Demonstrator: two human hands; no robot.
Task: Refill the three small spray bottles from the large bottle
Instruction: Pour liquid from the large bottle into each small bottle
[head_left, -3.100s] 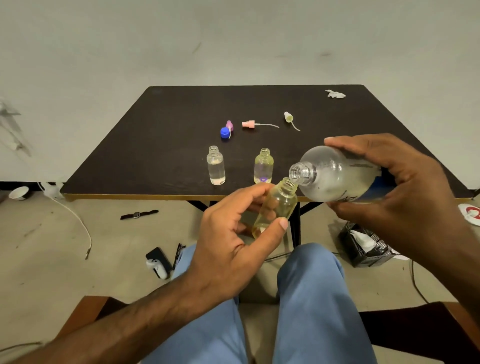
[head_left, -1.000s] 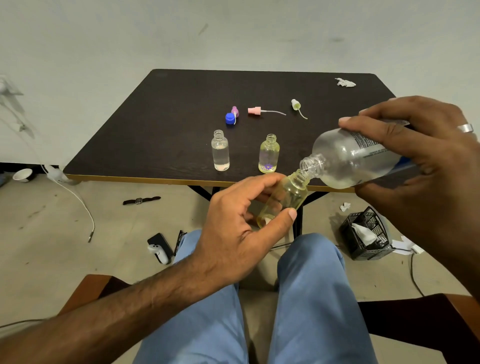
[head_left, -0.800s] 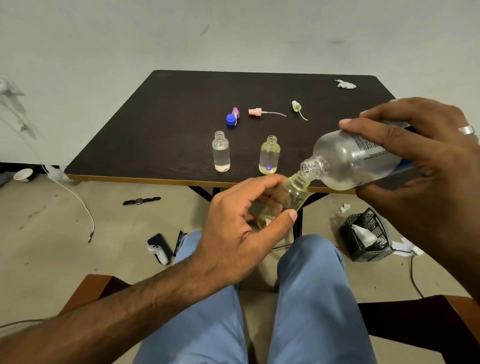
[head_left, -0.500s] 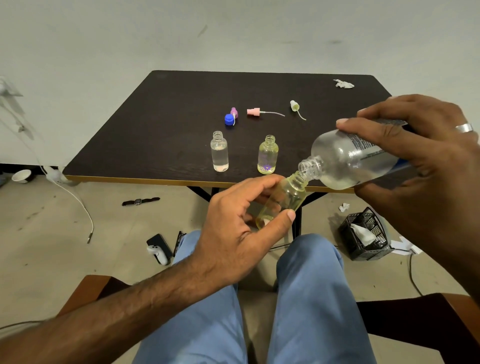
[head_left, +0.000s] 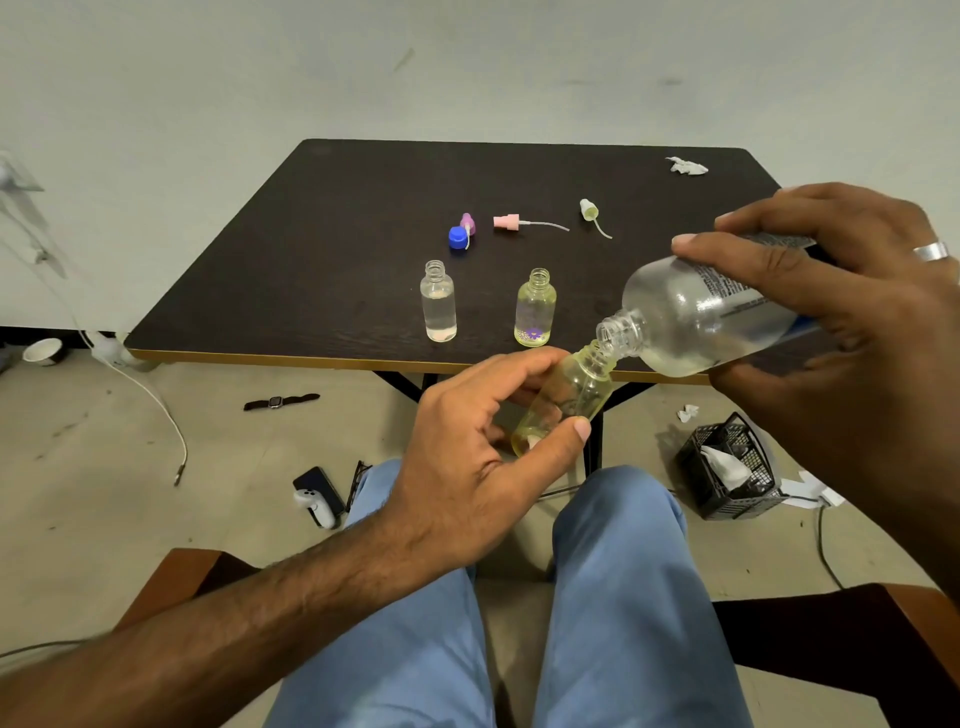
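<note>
Pouring is what's going on right now, out over the person's lap rather than on the table (head_left: 322, 244). The right hand (head_left: 852, 322) is wrapped around the large bottle (head_left: 696, 322), fingers over the top and thumb underneath, tipping it neck-down so its mouth meets the mouth of a small yellowish bottle (head_left: 566, 400). The left hand (head_left: 467, 467) pinches that little one between thumb and fingers, leaning it toward the pour. Can't honestly see a stream between the two necks, too small to tell, and only a shallow pool of liquid shows in the big bottle's lower side.

Two other small bottles stand upright and uncapped near the table's front edge: a clear bottle (head_left: 439, 304) on the left and a yellow-tinted bottle (head_left: 535, 309) beside it, both looking low. Their spray tops, pink (head_left: 506, 222), purple (head_left: 467, 224) and pale yellow (head_left: 588, 209), plus a blue cap (head_left: 457, 236), lie farther back.

My guess: first of three fills. Next thing needed is keeping those necks lined up, levelling the big one before overflow, then parking the filled one on the table.
</note>
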